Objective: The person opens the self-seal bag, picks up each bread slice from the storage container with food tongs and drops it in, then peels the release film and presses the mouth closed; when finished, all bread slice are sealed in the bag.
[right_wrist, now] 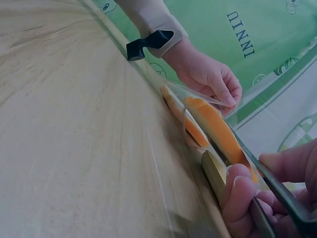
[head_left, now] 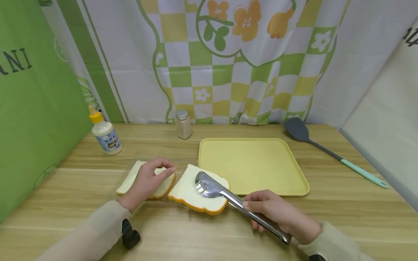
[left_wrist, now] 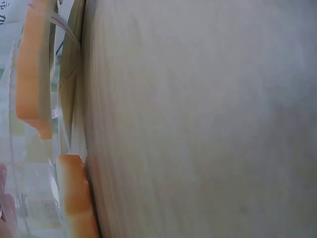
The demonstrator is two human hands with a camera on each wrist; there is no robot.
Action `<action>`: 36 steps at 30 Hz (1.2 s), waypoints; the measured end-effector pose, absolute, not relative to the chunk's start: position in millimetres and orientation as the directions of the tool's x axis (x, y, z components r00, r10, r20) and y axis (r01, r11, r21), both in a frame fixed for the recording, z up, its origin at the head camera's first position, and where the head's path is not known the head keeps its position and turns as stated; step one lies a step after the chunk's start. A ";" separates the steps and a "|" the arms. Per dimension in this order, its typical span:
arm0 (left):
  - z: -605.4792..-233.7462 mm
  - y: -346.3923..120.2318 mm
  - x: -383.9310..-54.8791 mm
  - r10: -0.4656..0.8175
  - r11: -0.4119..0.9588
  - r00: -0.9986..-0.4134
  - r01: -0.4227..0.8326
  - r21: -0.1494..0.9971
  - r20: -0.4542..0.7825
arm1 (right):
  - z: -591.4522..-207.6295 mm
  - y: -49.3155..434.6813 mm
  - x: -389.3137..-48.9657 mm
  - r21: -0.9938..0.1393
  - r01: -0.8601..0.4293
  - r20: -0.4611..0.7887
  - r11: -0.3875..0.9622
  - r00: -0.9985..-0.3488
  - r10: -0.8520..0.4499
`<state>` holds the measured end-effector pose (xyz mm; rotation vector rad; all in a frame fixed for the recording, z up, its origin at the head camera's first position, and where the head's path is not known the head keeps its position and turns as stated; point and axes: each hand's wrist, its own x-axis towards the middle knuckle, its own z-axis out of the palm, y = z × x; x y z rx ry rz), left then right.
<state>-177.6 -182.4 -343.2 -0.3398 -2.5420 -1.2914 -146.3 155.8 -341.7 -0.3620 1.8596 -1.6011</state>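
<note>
My right hand [head_left: 274, 210] grips metal tongs [head_left: 238, 203]. Their heads clasp a white bread slice [head_left: 186, 183] with an orange-brown crust, one arm above it and one below in the right wrist view. The slice hovers slightly tilted beside the tray's left edge. A second bread slice [head_left: 130, 177] lies further left, partly covered by my left hand [head_left: 147, 183]. Between thumb and fingertips, that left hand pinches the edge of a clear plastic bag [right_wrist: 190, 90], which surrounds the second slice. In the left wrist view both crusts show at the left side.
A yellow tray [head_left: 248, 145] lies on the wooden table [head_left: 183, 235]. Behind stands a seasoning shaker [head_left: 183, 125], and to the left a squeeze bottle [head_left: 107, 136] with a yellow cap. A dark spatula [head_left: 326, 150] with a mint handle rests at the right.
</note>
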 end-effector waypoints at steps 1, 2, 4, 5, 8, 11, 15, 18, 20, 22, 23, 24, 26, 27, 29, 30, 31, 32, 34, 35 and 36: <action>-343.3 -182.2 -177.8 0.086 0.577 -0.935 0.327 0.748 0.343 | -341.5 154.6 -146.7 -0.955 0.198 -0.292 0.219 -0.750 -0.593; -343.4 -182.0 -178.0 0.087 0.577 -0.934 0.331 0.747 0.346 | -341.3 153.5 -147.3 -0.956 0.192 -0.288 0.221 -0.750 -0.596; -343.4 -181.4 -178.3 0.087 0.579 -0.935 0.329 0.746 0.345 | -340.6 151.1 -149.3 -0.957 0.179 -0.283 0.228 -0.749 -0.600; -343.2 -181.0 -178.3 0.086 0.580 -0.936 0.326 0.747 0.341 | -340.0 149.8 -150.6 -0.957 0.175 -0.282 0.232 -0.750 -0.599; -343.4 -180.4 -178.9 0.088 0.575 -0.939 0.321 0.752 0.333 | -339.3 146.2 -155.7 -0.955 0.168 -0.285 0.245 -0.747 -0.601; -343.9 -180.2 -179.5 0.087 0.573 -0.940 0.317 0.756 0.329 | -337.2 141.5 -160.6 -0.951 0.173 -0.298 0.258 -0.743 -0.599; -344.2 -180.2 -179.9 0.087 0.575 -0.940 0.317 0.754 0.329 | -334.4 135.5 -166.4 -0.945 0.173 -0.312 0.279 -0.737 -0.599; -344.5 -180.0 -180.0 0.091 0.581 -0.938 0.322 0.748 0.333 | -333.8 131.6 -171.5 -0.939 0.173 -0.323 0.296 -0.734 -0.597; -345.0 -179.9 -180.0 0.096 0.584 -0.935 0.331 0.741 0.342 | -333.5 128.8 -174.7 -0.937 0.170 -0.328 0.307 -0.732 -0.597; -345.5 -179.8 -180.0 0.101 0.587 -0.930 0.342 0.734 0.352 | -333.0 125.9 -177.3 -0.934 0.163 -0.331 0.318 -0.730 -0.598; -345.7 -179.8 -180.0 0.104 0.586 -0.929 0.346 0.733 0.356 | -332.6 124.4 -178.5 -0.933 0.157 -0.332 0.325 -0.729 -0.599; -345.8 -179.7 -179.9 0.107 0.587 -0.927 0.350 0.730 0.358 | -332.1 123.0 -179.4 -0.931 0.153 -0.332 0.330 -0.729 -0.599; -346.0 -179.5 -179.9 0.110 0.587 -0.927 0.352 0.729 0.359 | -331.1 120.4 -181.3 -0.929 0.145 -0.333 0.340 -0.729 -0.598; -346.0 -179.4 -179.9 0.111 0.588 -0.927 0.352 0.728 0.358 | -330.5 119.2 -182.2 -0.928 0.141 -0.333 0.345 -0.730 -0.597; -345.7 -179.1 -179.8 0.109 0.591 -0.929 0.346 0.729 0.353 | -329.6 116.8 -183.9 -0.925 0.140 -0.337 0.353 -0.730 -0.595; -345.3 -178.9 -179.7 0.108 0.591 -0.930 0.345 0.729 0.352 | -329.4 115.7 -184.8 -0.925 0.139 -0.338 0.355 -0.730 -0.594; -344.9 -178.6 -179.5 0.108 0.590 -0.929 0.346 0.729 0.354 | -329.2 114.6 -185.9 -0.924 0.139 -0.339 0.356 -0.729 -0.595; -344.5 -178.4 -179.4 0.110 0.588 -0.928 0.350 0.729 0.357 | -329.0 113.4 -186.9 -0.924 0.139 -0.340 0.357 -0.728 -0.596; -343.7 -177.6 -178.9 0.119 0.579 -0.925 0.360 0.732 0.361 | -329.5 111.0 -189.0 -0.923 0.141 -0.341 0.357 -0.727 -0.596; -343.5 -177.0 -178.7 0.124 0.573 -0.922 0.368 0.732 0.366 | -329.9 109.8 -190.0 -0.924 0.141 -0.341 0.356 -0.726 -0.597; -343.4 -176.6 -178.5 0.128 0.566 -0.921 0.373 0.735 0.368 | -330.4 108.5 -190.9 -0.924 0.143 -0.342 0.355 -0.725 -0.597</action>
